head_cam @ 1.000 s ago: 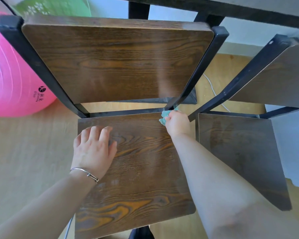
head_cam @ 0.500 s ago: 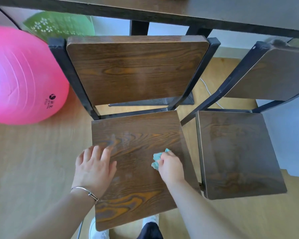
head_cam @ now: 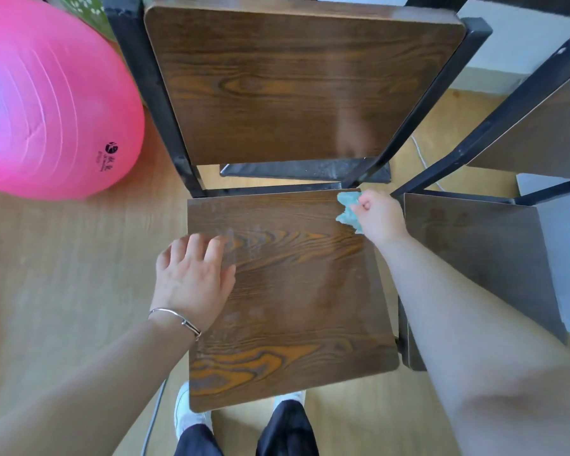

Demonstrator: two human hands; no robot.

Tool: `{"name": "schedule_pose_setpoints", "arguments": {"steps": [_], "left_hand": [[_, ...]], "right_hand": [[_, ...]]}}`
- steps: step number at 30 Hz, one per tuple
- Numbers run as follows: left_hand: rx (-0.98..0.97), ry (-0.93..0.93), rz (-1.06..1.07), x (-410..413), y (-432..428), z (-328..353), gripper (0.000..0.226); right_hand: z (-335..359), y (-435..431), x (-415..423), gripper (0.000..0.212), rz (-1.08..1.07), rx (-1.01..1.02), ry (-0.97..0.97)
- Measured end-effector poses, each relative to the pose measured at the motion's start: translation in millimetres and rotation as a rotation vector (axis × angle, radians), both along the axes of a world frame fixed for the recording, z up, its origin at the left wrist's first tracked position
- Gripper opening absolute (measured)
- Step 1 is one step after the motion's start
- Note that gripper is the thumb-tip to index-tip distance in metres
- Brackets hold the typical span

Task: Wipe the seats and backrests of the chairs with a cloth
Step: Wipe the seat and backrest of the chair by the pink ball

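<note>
Right hand [head_cam: 380, 215] grips a bunched teal cloth [head_cam: 348, 209] on the seat's [head_cam: 297, 301] upper right corner (just below the backrest [head_cam: 293, 83]), while the left hand [head_cam: 193, 278] rests flat, fingers relaxed, on the seat's left edge.

A pink ball [head_cam: 46, 103] rests on the wooden floor [head_cam: 63, 274] — a green flowered thing [head_cam: 83, 8] behind it. A white cable [head_cam: 420, 153] lies farther right.
</note>
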State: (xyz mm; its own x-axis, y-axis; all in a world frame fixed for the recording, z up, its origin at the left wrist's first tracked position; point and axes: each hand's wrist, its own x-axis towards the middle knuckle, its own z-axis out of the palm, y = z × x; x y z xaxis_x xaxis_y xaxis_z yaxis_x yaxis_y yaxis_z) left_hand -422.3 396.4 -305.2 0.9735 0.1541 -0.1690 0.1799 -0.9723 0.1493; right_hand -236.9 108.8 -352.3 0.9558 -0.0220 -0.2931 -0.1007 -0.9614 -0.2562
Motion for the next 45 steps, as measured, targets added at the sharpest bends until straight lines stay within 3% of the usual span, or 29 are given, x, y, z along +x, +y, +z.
{"name": "schedule_pose_setpoints", "arguments": {"steps": [3, 8, 22, 26, 31, 35, 39, 45], "left_hand": [[-0.015, -0.002, -0.011, 9, -14, -3, 0.041], [-0.037, 0.051, -0.033, 19, -40, -5, 0.044], [-0.036, 0.126, -0.176, -23, -115, -14, 0.047], [-0.037, 0.136, -0.189, -32, -124, -17, 0.048], [-0.055, 0.156, -0.197, -40, -133, -22, 0.049], [-0.039, 0.191, -0.208, -40, -132, -26, 0.05], [-0.04, 0.199, -0.21, -41, -125, -25, 0.049], [-0.023, 0.234, -0.23, -46, -106, -25, 0.05]], "right_hand": [[-14, -4, 11, 0.018, 0.139, -0.023, 0.068], [-13, -22, -18, 0.023, 0.175, 0.007, 0.087], [-14, -94, -227, 0.021, 0.368, 0.16, 0.261], [-10, -96, -209, 0.021, 0.432, 0.184, 0.325], [-2, -95, -131, 0.017, 0.336, 0.221, 0.129], [-15, -70, -87, 0.015, 0.383, 0.186, 0.143], [-17, -69, -100, 0.014, 0.327, 0.17, 0.092], [-16, -107, -182, 0.017, 0.297, 0.208, 0.092]]}}
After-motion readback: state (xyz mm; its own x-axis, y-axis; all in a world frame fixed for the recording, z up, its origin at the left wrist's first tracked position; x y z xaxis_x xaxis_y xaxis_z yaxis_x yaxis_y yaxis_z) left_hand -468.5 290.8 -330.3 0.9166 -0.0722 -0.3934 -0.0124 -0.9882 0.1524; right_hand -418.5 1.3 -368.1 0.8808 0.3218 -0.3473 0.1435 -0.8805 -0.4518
